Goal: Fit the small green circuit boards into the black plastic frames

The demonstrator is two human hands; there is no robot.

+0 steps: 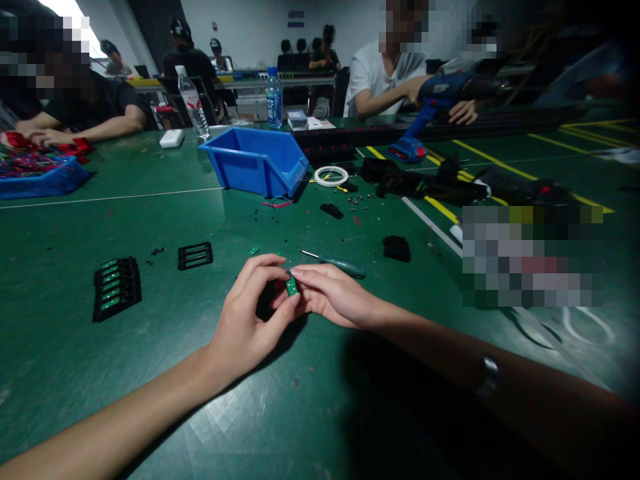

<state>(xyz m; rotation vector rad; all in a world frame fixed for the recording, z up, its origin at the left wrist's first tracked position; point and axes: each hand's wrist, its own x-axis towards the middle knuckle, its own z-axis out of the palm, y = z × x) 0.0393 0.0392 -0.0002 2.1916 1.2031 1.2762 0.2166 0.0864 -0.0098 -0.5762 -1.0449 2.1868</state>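
Circuit board [292, 287], small, green, dark at its upper end: held at the fingertips of both hands, just above the green tabletop [60, 360], near the middle of the view.

Left hand [253, 303]: fingers curled, thumb at the board's lower end and forefinger at its upper end, pinching it.

Right hand [337, 293]: nearly closed, thumb tip against the board's upper end, remaining fingers bent behind and below; grip partly hidden.

Screwdriver [343, 266], green handle: lying just beyond the right hand, shaft pointing left.

Slotted black holder [136, 280]: left of the left hand, carrying a row of green boards.

Black ladder-like frame [195, 255]: between that holder and the left hand, flat, its openings bare.

Ribbed black part [396, 249]: right of the screwdriver, apart from it.

Blue plastic bin [245, 172]: farther back, thin red and blue wires [278, 203] just in front.

White ring [331, 177]: right of the bin.

Cordless drill [435, 110], blue: at a co-worker's hands across the table.
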